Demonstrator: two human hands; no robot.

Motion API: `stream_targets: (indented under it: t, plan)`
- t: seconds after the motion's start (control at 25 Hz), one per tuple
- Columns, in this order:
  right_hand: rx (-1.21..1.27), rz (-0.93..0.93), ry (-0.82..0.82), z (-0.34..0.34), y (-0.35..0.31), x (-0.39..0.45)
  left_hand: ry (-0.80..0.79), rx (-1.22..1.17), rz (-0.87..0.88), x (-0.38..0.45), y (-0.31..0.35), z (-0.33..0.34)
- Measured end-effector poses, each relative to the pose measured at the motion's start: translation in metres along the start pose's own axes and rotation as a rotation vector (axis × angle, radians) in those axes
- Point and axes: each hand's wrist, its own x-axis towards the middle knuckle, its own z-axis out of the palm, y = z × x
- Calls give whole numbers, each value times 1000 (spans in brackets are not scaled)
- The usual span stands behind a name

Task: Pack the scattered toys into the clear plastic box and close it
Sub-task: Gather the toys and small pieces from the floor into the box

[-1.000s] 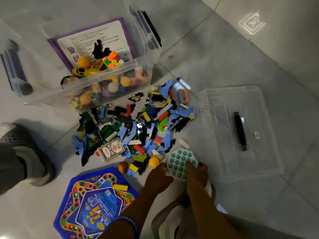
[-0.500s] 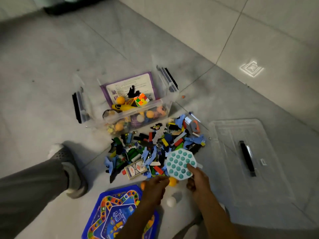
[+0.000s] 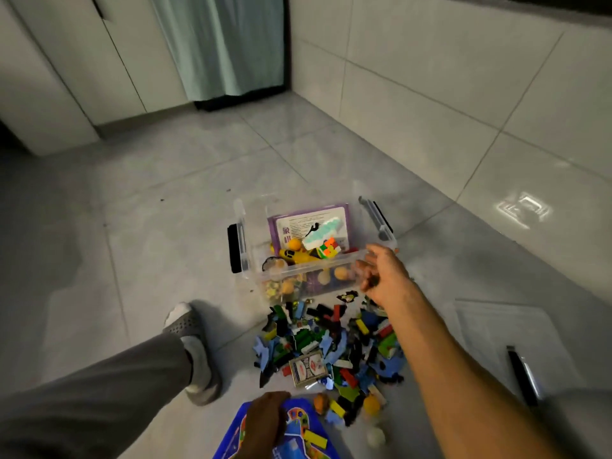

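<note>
Grey floor tiles carry the toy pile [image 3: 334, 352], lying between the clear plastic box [image 3: 298, 273] and the person. Right hand [image 3: 384, 276] hangs at the box's near rim, fingers loose and empty; left hand [image 3: 265, 422], nearer the pile, rests on the blue game board [image 3: 298, 438]

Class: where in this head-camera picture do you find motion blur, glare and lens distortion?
Head view: the right hand by the box is smeared by motion, as is the teal toy above the box; a bright glare patch sits on the glossy wall tile at right; the wide lens leans the cabinet and curtain; the light is dim.
</note>
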Motion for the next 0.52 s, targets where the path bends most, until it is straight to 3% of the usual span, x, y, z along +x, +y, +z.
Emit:
stream_targets:
  t: [0.24, 0.36, 0.52]
  plan:
    - [152, 230, 175, -53, 115, -4, -42, -311, -255, 0, 0, 12]
    - [178, 237, 196, -46, 123, -4, -11, -490, -303, -2, 12, 14]
    - [507, 88, -92, 10, 50, -9, -83, -654, -244, -10, 49, 21]
